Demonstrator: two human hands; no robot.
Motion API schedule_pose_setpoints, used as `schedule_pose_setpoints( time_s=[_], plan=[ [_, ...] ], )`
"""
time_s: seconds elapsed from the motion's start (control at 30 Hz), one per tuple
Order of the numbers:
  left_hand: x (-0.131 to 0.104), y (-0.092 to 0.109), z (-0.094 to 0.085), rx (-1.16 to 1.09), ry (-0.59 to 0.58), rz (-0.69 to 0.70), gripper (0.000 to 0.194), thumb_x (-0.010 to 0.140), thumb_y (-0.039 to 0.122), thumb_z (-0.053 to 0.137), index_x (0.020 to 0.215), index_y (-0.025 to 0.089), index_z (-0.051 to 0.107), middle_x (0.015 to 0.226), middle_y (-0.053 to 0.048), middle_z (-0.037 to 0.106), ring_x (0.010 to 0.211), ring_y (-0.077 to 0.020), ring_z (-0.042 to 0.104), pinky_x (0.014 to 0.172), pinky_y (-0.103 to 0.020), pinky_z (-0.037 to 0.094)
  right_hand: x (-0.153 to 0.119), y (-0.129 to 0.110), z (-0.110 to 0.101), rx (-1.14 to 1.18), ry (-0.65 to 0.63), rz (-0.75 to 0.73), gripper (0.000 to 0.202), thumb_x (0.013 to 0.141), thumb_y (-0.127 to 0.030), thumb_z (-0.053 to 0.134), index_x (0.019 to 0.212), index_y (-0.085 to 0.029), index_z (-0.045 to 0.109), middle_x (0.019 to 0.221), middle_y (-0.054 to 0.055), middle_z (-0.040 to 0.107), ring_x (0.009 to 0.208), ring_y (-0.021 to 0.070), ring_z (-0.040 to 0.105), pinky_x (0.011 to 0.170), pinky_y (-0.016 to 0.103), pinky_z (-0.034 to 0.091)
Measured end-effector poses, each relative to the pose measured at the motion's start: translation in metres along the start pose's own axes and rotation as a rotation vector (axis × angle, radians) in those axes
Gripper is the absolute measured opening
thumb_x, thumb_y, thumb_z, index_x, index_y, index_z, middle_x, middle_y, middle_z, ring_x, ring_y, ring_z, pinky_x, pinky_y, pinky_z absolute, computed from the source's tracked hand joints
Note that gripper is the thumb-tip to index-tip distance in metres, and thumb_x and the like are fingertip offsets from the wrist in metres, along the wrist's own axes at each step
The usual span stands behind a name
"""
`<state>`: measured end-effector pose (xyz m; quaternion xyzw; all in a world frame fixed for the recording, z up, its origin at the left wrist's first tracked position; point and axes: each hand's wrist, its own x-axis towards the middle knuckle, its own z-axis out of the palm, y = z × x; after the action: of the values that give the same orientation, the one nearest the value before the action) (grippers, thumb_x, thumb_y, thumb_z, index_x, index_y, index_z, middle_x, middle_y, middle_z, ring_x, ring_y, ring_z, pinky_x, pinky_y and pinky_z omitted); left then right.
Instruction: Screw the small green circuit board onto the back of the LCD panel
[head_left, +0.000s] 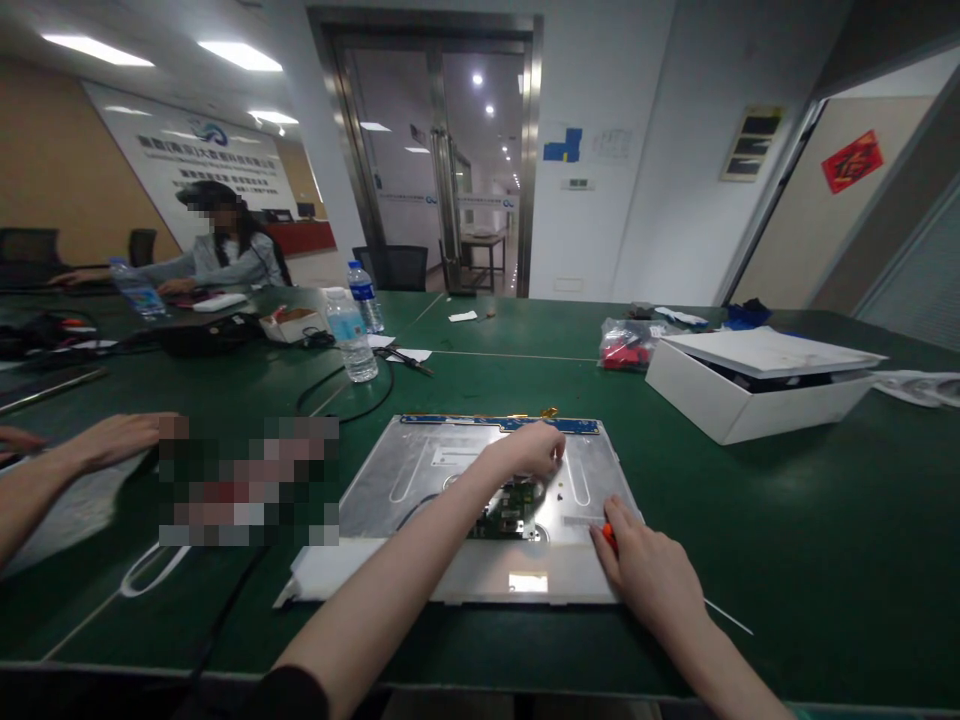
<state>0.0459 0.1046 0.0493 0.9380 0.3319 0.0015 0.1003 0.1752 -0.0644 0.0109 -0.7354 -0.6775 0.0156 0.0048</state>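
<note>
A flat silver panel lies on the green table, with a blue circuit strip along its far edge and a green circuit board near its middle. My left hand is over the panel just beyond the green board, its fingers curled together; whatever they hold, if anything, is too small to make out. At the panel's right edge, my right hand is closed around an orange-handled tool. A thin pale shaft shows beside the right wrist. Small dark specks lie on the panel between my hands.
A white box with a tilted lid stands at the right, beside a plastic bag with red contents. Bottles and black cables stand or lie farther left. Another person's hands are at the left edge; one more person sits across the table.
</note>
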Motion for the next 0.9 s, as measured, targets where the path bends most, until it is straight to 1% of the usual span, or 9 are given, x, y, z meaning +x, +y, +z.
schedule_pose_setpoints(
  time_s=[0.13, 0.23, 0.4, 0.53, 0.6, 0.67, 0.77, 0.83, 0.9],
  plan=[
    [0.003, 0.000, 0.004, -0.027, 0.019, 0.011, 0.018, 0.068, 0.003, 0.062, 0.075, 0.015, 0.072, 0.075, -0.005, 0.071, 0.070, -0.0187, 0.063, 0.063, -0.023, 0.045, 0.000, 0.001, 0.001, 0.015, -0.005, 0.000, 0.048, 0.096, -0.035, 0.027, 0.132, -0.012, 0.049, 0.139, 0.017, 0.046, 0.091, 0.0276, 0.068, 0.071, 0.040, 0.054],
    [-0.005, -0.003, -0.001, -0.057, 0.071, 0.015, 0.017, 0.070, 0.002, 0.061, 0.076, 0.015, 0.071, 0.077, -0.005, 0.071, 0.073, -0.0181, 0.063, 0.064, -0.023, 0.043, 0.000, 0.002, 0.001, 0.012, -0.004, -0.006, 0.049, 0.096, -0.036, 0.026, 0.132, -0.012, 0.049, 0.139, 0.017, 0.047, 0.091, 0.0285, 0.068, 0.070, 0.041, 0.054],
    [-0.034, -0.012, -0.012, -0.111, 0.200, -0.030, 0.013, 0.080, 0.008, 0.056, 0.082, 0.015, 0.068, 0.077, -0.004, 0.068, 0.070, -0.0152, 0.060, 0.064, -0.022, 0.042, 0.000, 0.003, 0.003, 0.032, -0.014, -0.014, 0.050, 0.096, -0.038, 0.026, 0.132, -0.013, 0.049, 0.139, 0.017, 0.047, 0.095, 0.0292, 0.067, 0.072, 0.041, 0.053],
    [-0.057, -0.012, -0.005, -0.173, 0.268, -0.021, 0.013, 0.077, 0.005, 0.057, 0.080, 0.014, 0.066, 0.075, -0.003, 0.066, 0.069, -0.0146, 0.058, 0.063, -0.021, 0.040, 0.001, 0.007, 0.003, 0.040, -0.009, -0.032, 0.050, 0.096, -0.039, 0.025, 0.129, -0.013, 0.052, 0.138, 0.017, 0.048, 0.093, 0.0285, 0.067, 0.071, 0.039, 0.053],
    [-0.063, -0.010, -0.001, -0.179, 0.271, -0.006, 0.014, 0.076, 0.004, 0.057, 0.079, 0.014, 0.066, 0.076, -0.003, 0.066, 0.070, -0.0150, 0.058, 0.063, -0.022, 0.040, 0.003, 0.012, -0.001, 0.087, 0.001, -0.068, 0.045, 0.094, -0.039, 0.030, 0.121, -0.016, 0.059, 0.132, 0.015, 0.055, 0.092, 0.0280, 0.067, 0.073, 0.039, 0.053],
    [-0.067, -0.008, 0.001, -0.186, 0.274, 0.005, 0.014, 0.076, 0.004, 0.056, 0.080, 0.014, 0.066, 0.077, -0.004, 0.066, 0.071, -0.0149, 0.057, 0.063, -0.022, 0.039, 0.007, 0.018, -0.013, 0.205, 0.045, -0.114, 0.039, 0.090, -0.037, 0.037, 0.112, -0.018, 0.064, 0.118, 0.013, 0.065, 0.092, 0.0274, 0.067, 0.076, 0.038, 0.052],
    [-0.069, -0.008, 0.001, -0.219, 0.281, 0.025, 0.015, 0.076, 0.003, 0.056, 0.080, 0.014, 0.066, 0.076, -0.003, 0.065, 0.070, -0.0141, 0.057, 0.063, -0.021, 0.040, 0.017, 0.023, -0.043, 0.505, 0.262, -0.147, 0.036, 0.087, -0.036, 0.043, 0.109, -0.018, 0.065, 0.105, 0.010, 0.070, 0.089, 0.0240, 0.067, 0.078, 0.033, 0.050],
    [-0.069, -0.011, 0.002, -0.243, 0.281, 0.028, 0.015, 0.075, 0.004, 0.056, 0.080, 0.014, 0.066, 0.076, -0.003, 0.065, 0.068, -0.0135, 0.056, 0.063, -0.021, 0.040, 0.027, 0.021, -0.066, 0.697, 0.390, -0.188, 0.034, 0.085, -0.039, 0.048, 0.104, -0.019, 0.067, 0.095, 0.008, 0.072, 0.082, 0.0224, 0.067, 0.074, 0.031, 0.050],
    [-0.069, -0.015, 0.003, -0.270, 0.277, 0.020, 0.016, 0.075, 0.004, 0.056, 0.081, 0.014, 0.066, 0.075, -0.003, 0.065, 0.067, -0.0131, 0.056, 0.062, -0.021, 0.040, 0.040, 0.014, -0.086, 0.921, 0.435, -0.210, 0.034, 0.082, -0.043, 0.053, 0.100, -0.017, 0.066, 0.084, 0.007, 0.072, 0.066, 0.0191, 0.065, 0.063, 0.030, 0.050]
  ],
)
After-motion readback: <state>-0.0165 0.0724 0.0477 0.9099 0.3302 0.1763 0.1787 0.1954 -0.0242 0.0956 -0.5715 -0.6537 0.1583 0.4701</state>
